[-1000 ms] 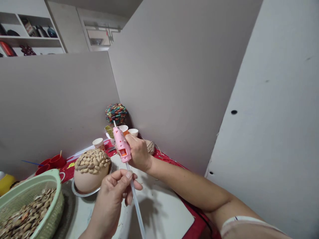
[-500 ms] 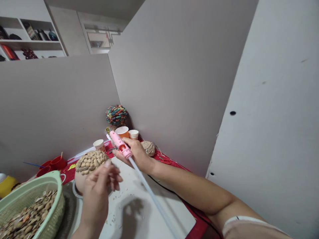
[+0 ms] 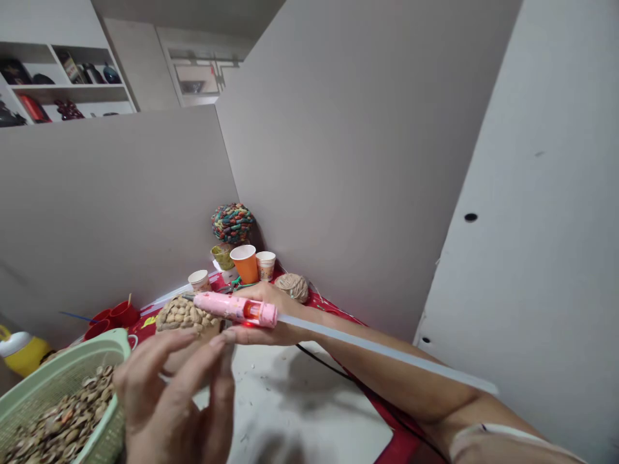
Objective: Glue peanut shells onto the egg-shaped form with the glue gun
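Note:
My right hand (image 3: 271, 316) grips a pink glue gun (image 3: 235, 307), held level with its tip pointing left over a round form covered with peanut shells (image 3: 182, 314). A long clear glue stick (image 3: 387, 354) juts from the gun's back along my right forearm. A red light glows on the gun. My left hand (image 3: 174, 393) hovers close to the camera, fingers stretched out and empty, just right of a green basket (image 3: 68, 370) filled with shells.
An orange cup (image 3: 245, 263), paper cups (image 3: 265, 264), a ball of twine (image 3: 293, 286) and a multicoloured woven ball (image 3: 233, 222) stand in the corner. Red cups (image 3: 116, 316) sit at left. Grey partition walls enclose the table on three sides. A black cord (image 3: 329, 367) crosses the white tabletop.
My right hand has swung the glue gun from tilted upright to level, tip now left over the shell-covered form. My left hand let go of the glue stick and opened.

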`<state>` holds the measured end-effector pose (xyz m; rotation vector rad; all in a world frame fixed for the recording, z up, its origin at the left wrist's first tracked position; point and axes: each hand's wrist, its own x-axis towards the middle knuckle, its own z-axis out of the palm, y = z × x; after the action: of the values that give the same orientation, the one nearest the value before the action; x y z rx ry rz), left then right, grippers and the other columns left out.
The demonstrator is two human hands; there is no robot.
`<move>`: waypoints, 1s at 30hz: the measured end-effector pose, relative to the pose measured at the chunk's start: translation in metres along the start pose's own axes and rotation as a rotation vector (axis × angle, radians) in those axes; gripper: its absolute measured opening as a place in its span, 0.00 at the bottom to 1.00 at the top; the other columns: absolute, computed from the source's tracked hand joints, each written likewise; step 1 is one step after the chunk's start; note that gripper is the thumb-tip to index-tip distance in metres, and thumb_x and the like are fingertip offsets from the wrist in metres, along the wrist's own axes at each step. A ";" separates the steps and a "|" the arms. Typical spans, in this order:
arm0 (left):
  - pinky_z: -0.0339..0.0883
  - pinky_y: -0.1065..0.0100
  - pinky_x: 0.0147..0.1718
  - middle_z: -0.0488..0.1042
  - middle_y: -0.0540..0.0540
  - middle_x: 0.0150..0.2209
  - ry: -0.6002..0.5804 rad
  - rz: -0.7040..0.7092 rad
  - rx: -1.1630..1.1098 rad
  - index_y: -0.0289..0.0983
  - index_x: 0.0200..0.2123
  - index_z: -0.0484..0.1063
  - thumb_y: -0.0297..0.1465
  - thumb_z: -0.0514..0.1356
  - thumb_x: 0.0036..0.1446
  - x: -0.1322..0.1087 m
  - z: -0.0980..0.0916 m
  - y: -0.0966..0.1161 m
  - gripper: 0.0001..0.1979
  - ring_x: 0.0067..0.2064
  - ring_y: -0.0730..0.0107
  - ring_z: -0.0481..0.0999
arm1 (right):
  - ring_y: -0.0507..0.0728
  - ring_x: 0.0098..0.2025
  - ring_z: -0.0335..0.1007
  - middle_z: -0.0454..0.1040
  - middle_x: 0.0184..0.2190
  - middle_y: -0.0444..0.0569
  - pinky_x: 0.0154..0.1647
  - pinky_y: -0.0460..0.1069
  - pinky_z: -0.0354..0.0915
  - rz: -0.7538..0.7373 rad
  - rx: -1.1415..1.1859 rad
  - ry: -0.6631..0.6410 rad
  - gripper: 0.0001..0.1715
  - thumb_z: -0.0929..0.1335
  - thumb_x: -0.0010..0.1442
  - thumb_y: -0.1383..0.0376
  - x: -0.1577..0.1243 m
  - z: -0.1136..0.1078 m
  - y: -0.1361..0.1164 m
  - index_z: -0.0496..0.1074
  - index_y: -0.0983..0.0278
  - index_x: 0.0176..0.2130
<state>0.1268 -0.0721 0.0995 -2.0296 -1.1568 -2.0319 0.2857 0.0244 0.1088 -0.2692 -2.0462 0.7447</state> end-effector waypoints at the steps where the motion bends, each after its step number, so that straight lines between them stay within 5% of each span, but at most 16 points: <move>1: 0.59 0.57 0.52 0.76 0.46 0.38 0.023 0.105 0.107 0.49 0.37 0.81 0.22 0.72 0.40 -0.002 0.002 0.003 0.20 0.43 0.56 0.71 | 0.46 0.23 0.50 0.57 0.21 0.38 0.22 0.42 0.53 -0.005 -0.014 0.003 0.20 0.71 0.56 0.57 -0.001 0.001 0.002 0.60 0.65 0.25; 3: 0.60 0.58 0.47 0.76 0.46 0.31 0.054 0.150 0.186 0.49 0.36 0.82 0.22 0.71 0.42 -0.006 0.008 0.010 0.17 0.35 0.59 0.71 | 0.46 0.24 0.51 0.58 0.22 0.39 0.23 0.43 0.52 -0.042 -0.074 0.021 0.20 0.72 0.55 0.57 -0.002 0.003 0.006 0.60 0.65 0.26; 8: 0.60 0.60 0.42 0.77 0.45 0.28 -0.082 0.079 0.317 0.47 0.36 0.81 0.23 0.66 0.50 -0.012 0.022 0.022 0.12 0.31 0.62 0.71 | 0.48 0.25 0.53 0.59 0.23 0.39 0.27 0.45 0.53 -0.171 -0.250 0.085 0.19 0.72 0.54 0.59 -0.006 0.006 0.010 0.58 0.64 0.26; 13: 0.60 0.62 0.37 0.77 0.48 0.26 -0.012 0.313 0.287 0.46 0.40 0.80 0.19 0.66 0.48 -0.007 0.021 0.009 0.18 0.28 0.64 0.70 | 0.49 0.25 0.52 0.59 0.24 0.41 0.27 0.46 0.53 -0.201 -0.368 0.087 0.16 0.68 0.56 0.61 -0.007 0.004 0.008 0.55 0.62 0.27; 18: 0.63 0.65 0.33 0.77 0.47 0.29 -0.129 0.595 0.438 0.36 0.45 0.75 0.16 0.65 0.49 -0.002 0.015 -0.006 0.20 0.29 0.68 0.72 | 0.50 0.24 0.53 0.60 0.23 0.43 0.25 0.47 0.51 -0.218 -0.431 0.104 0.14 0.64 0.57 0.60 -0.006 0.003 0.009 0.53 0.61 0.27; 30: 0.66 0.65 0.36 0.75 0.45 0.35 -0.153 0.435 0.282 0.34 0.47 0.73 0.16 0.60 0.54 -0.004 0.020 -0.008 0.18 0.37 0.67 0.74 | 0.52 0.25 0.58 0.66 0.24 0.46 0.25 0.48 0.51 -0.160 -0.627 0.079 0.09 0.63 0.56 0.63 -0.007 0.003 0.010 0.56 0.62 0.28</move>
<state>0.1403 -0.0573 0.0894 -2.0909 -0.8616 -1.4494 0.2866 0.0277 0.0967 -0.4703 -2.1467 -0.0237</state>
